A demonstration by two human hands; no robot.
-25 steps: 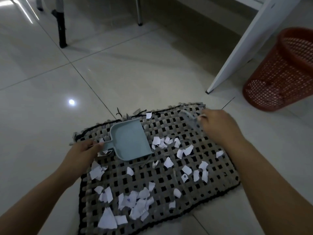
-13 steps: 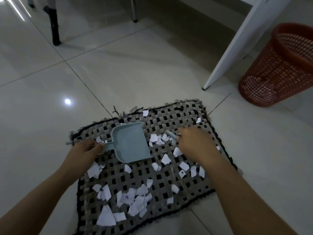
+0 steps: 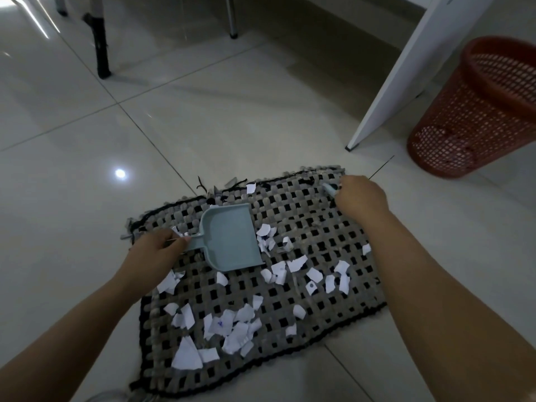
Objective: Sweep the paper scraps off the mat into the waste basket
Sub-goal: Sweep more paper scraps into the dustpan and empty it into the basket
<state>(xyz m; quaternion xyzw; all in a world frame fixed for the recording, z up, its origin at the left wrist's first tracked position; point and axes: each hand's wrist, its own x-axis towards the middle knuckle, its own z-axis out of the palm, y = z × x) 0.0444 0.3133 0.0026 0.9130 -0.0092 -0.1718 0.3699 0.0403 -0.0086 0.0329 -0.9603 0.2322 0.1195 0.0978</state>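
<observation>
A grey and black woven mat (image 3: 316, 227) lies on the tiled floor, strewn with several white paper scraps (image 3: 235, 326). My left hand (image 3: 158, 248) grips the handle of a light blue dustpan (image 3: 229, 239) that rests on the mat's left part, its mouth facing right. My right hand (image 3: 361, 197) is at the mat's far right corner, closed around a small brush (image 3: 330, 189) of which only the pale tip shows. The red mesh waste basket (image 3: 475, 117) stands on the floor to the far right, beyond the mat.
A white slanted table leg (image 3: 406, 74) stands between the mat and the basket. A black-footed leg (image 3: 100, 44) and a thin metal leg (image 3: 232, 15) stand at the back. Glossy floor tiles surround the mat.
My right hand swept in toward the dustpan and has now moved back out to the mat's far right corner. A few scraps near the pan's mouth shifted. The dustpan stayed put.
</observation>
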